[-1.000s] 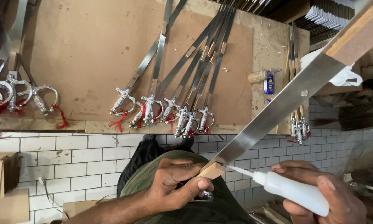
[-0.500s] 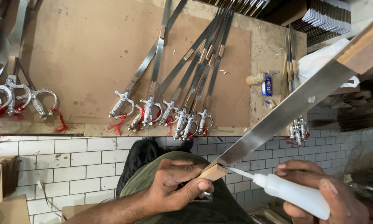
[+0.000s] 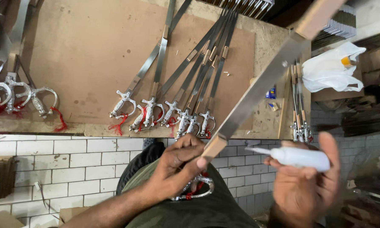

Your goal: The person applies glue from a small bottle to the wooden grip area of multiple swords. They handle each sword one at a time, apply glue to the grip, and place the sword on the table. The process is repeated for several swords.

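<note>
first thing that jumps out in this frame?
The long steel sword blade cutting diagonally from lower centre to the top right, gripped near its wood-wrapped base by the left hand over the lap. Right beside it, the right hand holds a white squeeze bottle, nozzle pointing at the blade's base. Behind, a row of finished swords with silver hilts and red tassels lies fanned on the brown board.

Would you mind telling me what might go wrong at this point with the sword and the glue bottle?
The long blade slants up over the bench, held only by the left hand near its wooden piece; it may swing into the finished swords. The white squeeze bottle in the right hand points its nozzle off the joint, so drips could land on the person's lap.
</note>
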